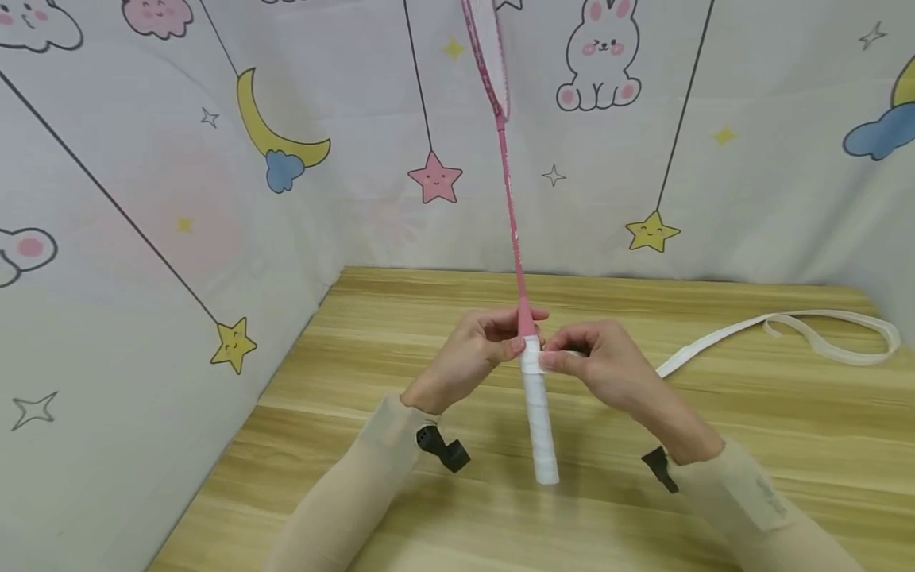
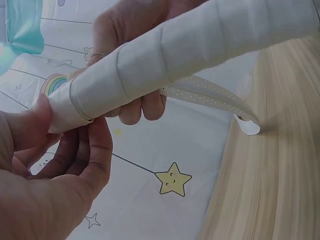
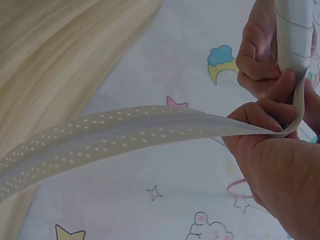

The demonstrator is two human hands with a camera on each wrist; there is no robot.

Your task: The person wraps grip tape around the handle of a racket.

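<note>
A badminton racket [image 1: 510,199] with a pink shaft stands tilted, head up and handle down, above the table. White grip tape covers its handle [image 1: 541,429] in overlapping turns. My left hand [image 1: 461,357] holds the racket near the top of the handle, thumb on the wrapped part. Beside it, my right hand [image 1: 615,369] pinches the loose grip tape [image 3: 125,129] where it leaves the handle. Small perforations run along this strip in the right wrist view. From the right hand its free length trails to the table and ends in a loop.
The wood-grain table [image 1: 400,492] lies below both hands. A white cloth [image 1: 343,95] with cartoon stars, a moon and a rabbit hangs behind and to the left. The racket's upper head runs out of the head view.
</note>
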